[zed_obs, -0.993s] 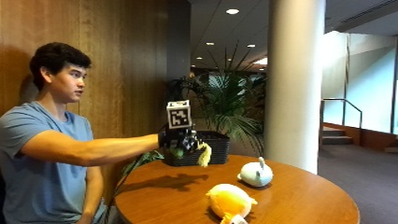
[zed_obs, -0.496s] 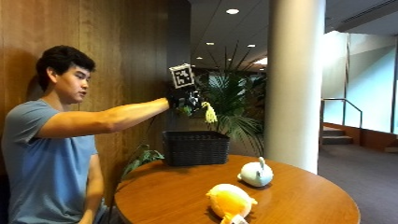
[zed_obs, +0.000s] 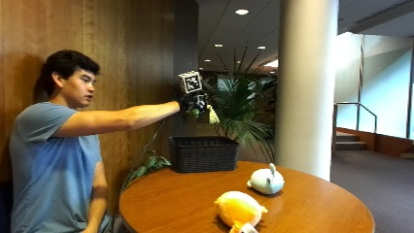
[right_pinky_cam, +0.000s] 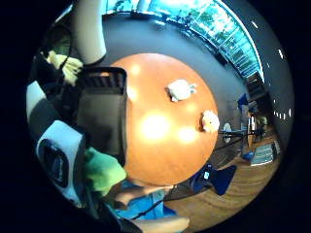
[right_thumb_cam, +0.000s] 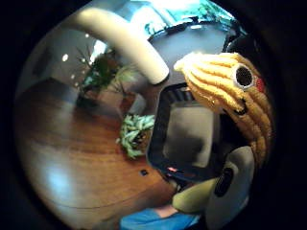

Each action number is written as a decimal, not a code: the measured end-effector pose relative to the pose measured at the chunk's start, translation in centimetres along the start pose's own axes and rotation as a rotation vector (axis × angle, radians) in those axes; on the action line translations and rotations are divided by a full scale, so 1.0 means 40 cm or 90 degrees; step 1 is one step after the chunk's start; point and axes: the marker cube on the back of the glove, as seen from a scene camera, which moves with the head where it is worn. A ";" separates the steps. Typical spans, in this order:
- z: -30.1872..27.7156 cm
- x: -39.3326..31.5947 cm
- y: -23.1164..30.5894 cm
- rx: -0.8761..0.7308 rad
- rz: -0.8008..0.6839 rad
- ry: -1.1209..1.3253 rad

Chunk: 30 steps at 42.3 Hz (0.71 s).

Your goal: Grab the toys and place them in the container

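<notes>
A round wooden table (zed_obs: pixel 194 204) bears a black basket (zed_obs: pixel 203 154) at its far edge (empty inside). High above it, the gloved right hand (zed_obs: pixel 193 103) grips a yellow knitted toy (zed_obs: pixel 211 114). A white toy (zed_obs: pixel 266 180) and a yellow plush (zed_obs: pixel 240 209) lie on the table.

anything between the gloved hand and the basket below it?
Nothing. In the outside view the right hand, gripping a knitted yellow toy, is raised above the black basket, with only open air between them.
</notes>
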 end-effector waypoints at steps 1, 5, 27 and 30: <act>0.006 -0.010 -0.004 -0.001 0.008 -0.002; 0.033 -0.045 -0.010 -0.005 0.022 -0.021; 0.128 0.007 0.015 -0.117 0.073 0.026; 0.103 0.057 0.013 -0.124 0.083 0.051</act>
